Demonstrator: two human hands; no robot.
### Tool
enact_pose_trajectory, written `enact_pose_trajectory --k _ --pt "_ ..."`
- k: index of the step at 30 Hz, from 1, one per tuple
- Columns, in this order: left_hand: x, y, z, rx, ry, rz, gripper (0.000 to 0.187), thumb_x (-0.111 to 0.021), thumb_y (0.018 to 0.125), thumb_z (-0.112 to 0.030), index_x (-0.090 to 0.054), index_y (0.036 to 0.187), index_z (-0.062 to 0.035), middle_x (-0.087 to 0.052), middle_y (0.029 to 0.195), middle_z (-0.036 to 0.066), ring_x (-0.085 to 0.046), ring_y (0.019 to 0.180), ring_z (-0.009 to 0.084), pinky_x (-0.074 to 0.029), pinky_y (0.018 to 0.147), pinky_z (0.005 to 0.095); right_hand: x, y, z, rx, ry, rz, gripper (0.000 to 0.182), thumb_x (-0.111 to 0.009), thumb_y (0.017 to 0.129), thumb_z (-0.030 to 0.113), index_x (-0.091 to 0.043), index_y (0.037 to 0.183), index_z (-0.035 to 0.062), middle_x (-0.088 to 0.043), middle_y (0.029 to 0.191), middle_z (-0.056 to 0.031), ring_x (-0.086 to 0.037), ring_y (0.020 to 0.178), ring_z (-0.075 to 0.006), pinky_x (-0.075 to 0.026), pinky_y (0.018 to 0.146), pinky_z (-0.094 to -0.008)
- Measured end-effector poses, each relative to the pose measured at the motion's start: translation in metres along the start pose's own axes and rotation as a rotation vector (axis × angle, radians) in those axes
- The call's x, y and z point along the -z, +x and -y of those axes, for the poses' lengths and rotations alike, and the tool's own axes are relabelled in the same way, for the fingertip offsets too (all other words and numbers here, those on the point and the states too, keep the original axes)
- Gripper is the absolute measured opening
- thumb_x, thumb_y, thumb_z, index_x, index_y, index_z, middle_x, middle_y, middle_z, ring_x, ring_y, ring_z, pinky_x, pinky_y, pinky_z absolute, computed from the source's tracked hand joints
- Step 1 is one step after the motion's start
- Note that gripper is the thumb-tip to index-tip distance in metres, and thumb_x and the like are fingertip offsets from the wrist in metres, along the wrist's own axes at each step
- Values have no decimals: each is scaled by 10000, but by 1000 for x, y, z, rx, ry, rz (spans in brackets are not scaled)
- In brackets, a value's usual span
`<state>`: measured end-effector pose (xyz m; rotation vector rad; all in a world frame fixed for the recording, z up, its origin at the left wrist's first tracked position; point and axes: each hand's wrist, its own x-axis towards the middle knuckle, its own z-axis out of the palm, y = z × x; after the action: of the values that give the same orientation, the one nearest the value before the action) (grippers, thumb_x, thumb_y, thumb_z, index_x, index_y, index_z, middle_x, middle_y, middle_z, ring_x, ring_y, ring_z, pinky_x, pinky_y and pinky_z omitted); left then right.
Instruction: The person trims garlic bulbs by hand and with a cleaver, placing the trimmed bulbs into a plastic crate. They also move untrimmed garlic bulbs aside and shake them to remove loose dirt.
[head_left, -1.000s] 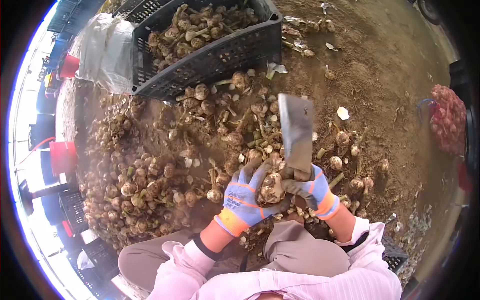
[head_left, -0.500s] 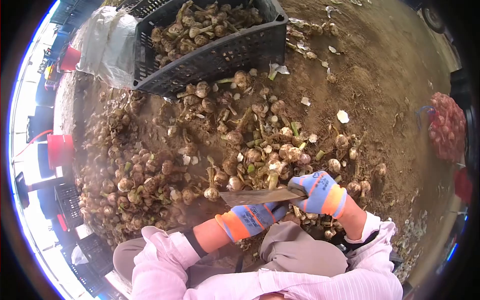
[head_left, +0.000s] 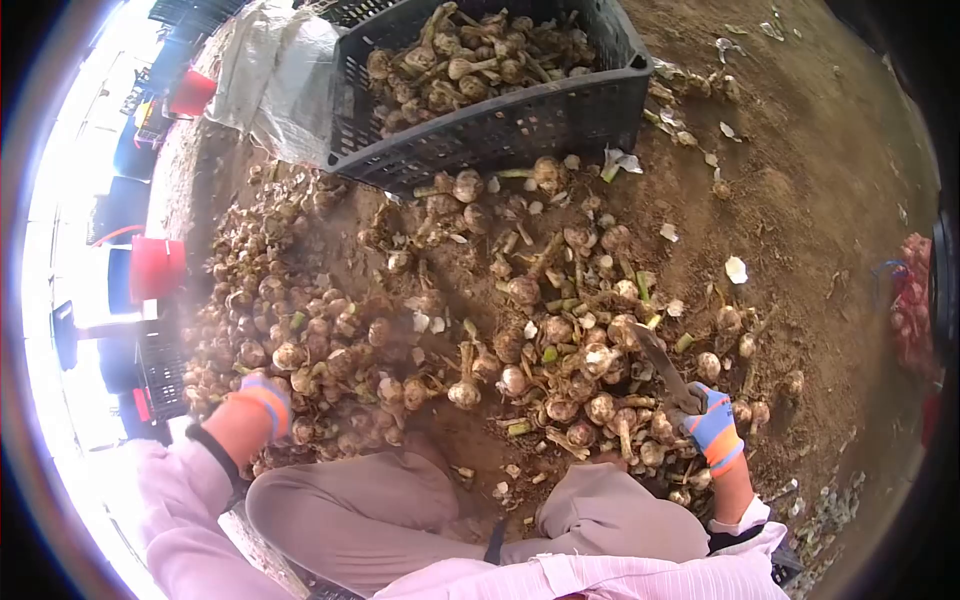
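My right hand (head_left: 712,420), in a blue and orange glove, is closed round the handle of a knife (head_left: 662,362). The blade points up and left over a loose heap of garlic bulbs (head_left: 602,408) with stems. At the left, my left hand (head_left: 266,398), gloved the same way, is over the edge of a larger garlic pile (head_left: 330,335). Its fingers are blurred and partly lost among the bulbs, so whether it holds one cannot be made out.
A black crate (head_left: 490,138) of stemmed garlic stands ahead, with a whitish sack (head_left: 275,85) at its left. Red buckets (head_left: 158,268) are at the far left. A red mesh bag (head_left: 912,305) of bulbs lies at the far right. Peel and cut stems litter the soil.
My hands have moved apart: the left one went left to the larger pile, while the right one turned the knife from level to steeply slanted. The view has shifted, so the crate appears further right.
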<state>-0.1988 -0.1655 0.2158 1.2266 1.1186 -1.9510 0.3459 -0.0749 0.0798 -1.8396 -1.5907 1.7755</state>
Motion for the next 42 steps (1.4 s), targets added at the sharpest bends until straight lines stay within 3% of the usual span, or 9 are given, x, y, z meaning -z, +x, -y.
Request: enact_pose_trajectory --k 12,18,24,26,27,29,31,33,42 --pt "260 310 -2 -252 -1739 -1119 610 -647 793 -337 -432 1291 -57 -599 1146 138 -588 1020 284 -483 853 374 -28 -35 33 72 -91 -65 247 -702 696 52 -626 924 -7 -675 800 -122 -652 727 -171 -509 680 -279" --pt "199 72 -99 -1386 -2485 -394 428 -628 836 -79 -453 1225 -45 -610 1089 136 -633 850 170 -533 640 253 -34 3 72 311 -126 -100 193 -689 711 81 -636 885 17 -666 780 -134 -661 688 -225 -510 633 -287" --pt "161 53 -194 -1714 -2261 -264 472 -559 871 -52 -407 1317 -42 -591 1142 149 -611 982 199 -526 810 286 -34 25 116 563 -429 60 480 -697 584 221 -616 1032 71 -620 891 -148 -605 825 -329 -489 718 -403" --pt "160 23 -190 -1902 -2499 212 526 -551 878 -57 -354 1365 -77 -540 1237 118 -542 1111 224 -436 970 374 -32 18 120 694 -637 80 474 -711 574 248 -621 1013 91 -610 877 -135 -597 815 -318 -480 707 -403" --pt "172 14 -176 -1642 -2600 1253 631 -564 857 -4 -276 1407 -117 -489 1304 94 -495 1174 206 -404 1003 374 -32 12 121 687 -635 77 474 -711 574 248 -621 1013 91 -610 877 -135 -597 815 -318 -480 707 -403" --pt "164 9 -183 -1673 -2186 -132 743 -581 822 68 -209 1432 -138 -480 1312 109 -473 1199 195 -371 1030 383 -33 1 122 754 -781 180 431 -715 573 264 -618 961 102 -601 865 -120 -592 815 -297 -473 700 -394" --pt "168 -2 -188 -1553 -1883 -582 553 -407 949 -377 -301 1383 -51 -420 1350 171 -479 1189 274 -366 1031 393 -33 -7 120 757 -788 133 405 -713 571 267 -604 926 104 -601 855 -112 -593 799 -289 -471 693 -387" --pt "172 17 -205 -1771 -2327 67 603 -516 861 -138 -247 1398 -84 -461 1315 139 -482 1183 225 -370 1026 380 -28 -14 120 744 -694 13 403 -714 559 266 -593 910 110 -594 830 -108 -591 784 -287 -470 676 -389" --pt "175 6 -234 -1576 -1866 -720 618 -666 743 -148 -403 1291 -37 -526 1219 137 -526 1120 225 -402 975 351 -28 -21 110 764 -667 -53 378 -717 562 260 -579 877 103 -582 775 -103 -592 747 -289 -473 643 -391"
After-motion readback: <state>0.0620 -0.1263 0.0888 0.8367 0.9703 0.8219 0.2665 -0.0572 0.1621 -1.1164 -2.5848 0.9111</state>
